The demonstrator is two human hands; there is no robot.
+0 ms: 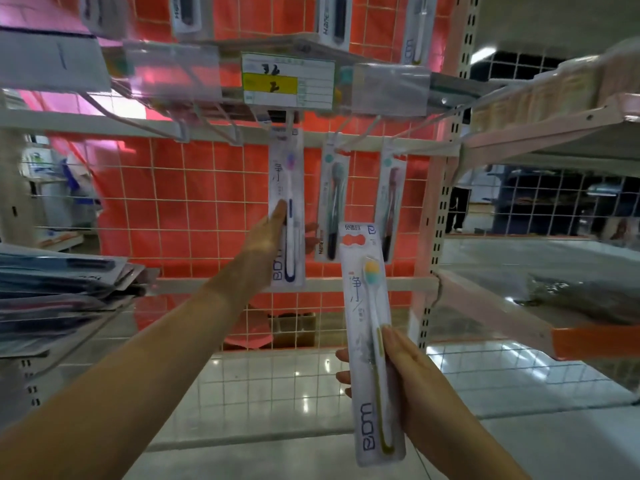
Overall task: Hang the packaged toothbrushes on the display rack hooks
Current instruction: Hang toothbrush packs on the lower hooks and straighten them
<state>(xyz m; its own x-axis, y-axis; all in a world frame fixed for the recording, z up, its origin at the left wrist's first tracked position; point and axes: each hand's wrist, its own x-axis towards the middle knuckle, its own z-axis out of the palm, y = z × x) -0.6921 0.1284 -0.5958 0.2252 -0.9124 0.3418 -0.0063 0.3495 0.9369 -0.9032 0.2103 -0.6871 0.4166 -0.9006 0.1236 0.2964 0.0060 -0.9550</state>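
- The right hand (408, 379) is gripping a yellow-handled pack (372, 344) nearest the camera, thumb lying on the front and fingertips curling round from behind, holding it upright with its hang hole at the top.
- That pack is hanging free in the air, below and apart from the hooks, so it is not yet being hung.
- The left hand (266, 244) is reaching farther in, pinching a blue-handled pack (287, 209) along its left edge, thumb on the front and fingers showing behind it.
- The top of the blue-handled pack is sitting up at a hook (289, 124) just under the price label (288, 81); whether the hole is fully threaded on cannot be told, since that part is blurred.
- Judging from this, the person is working on seating or steadying the blue-handled pack on its hook, while the yellow-handled one is waiting as the next to go.
- The next move is probably calling for the left hand to let go once the pack is hanging, and for the right hand to be lifting its pack so the hole meets a hook tip, then sliding it back along the wire.
- Two more packs, a green pack (333, 206) and a pink pack (391, 202), are hanging just to the right on neighbouring hooks.
- Bare hooks (183, 135) are standing to the left of the blue-handled pack.
- A heap of packs (62, 289) is lying on the shelf at the left.
- Behind everything, the wire grid (207, 202) is backing the rack, with more packs hanging above.
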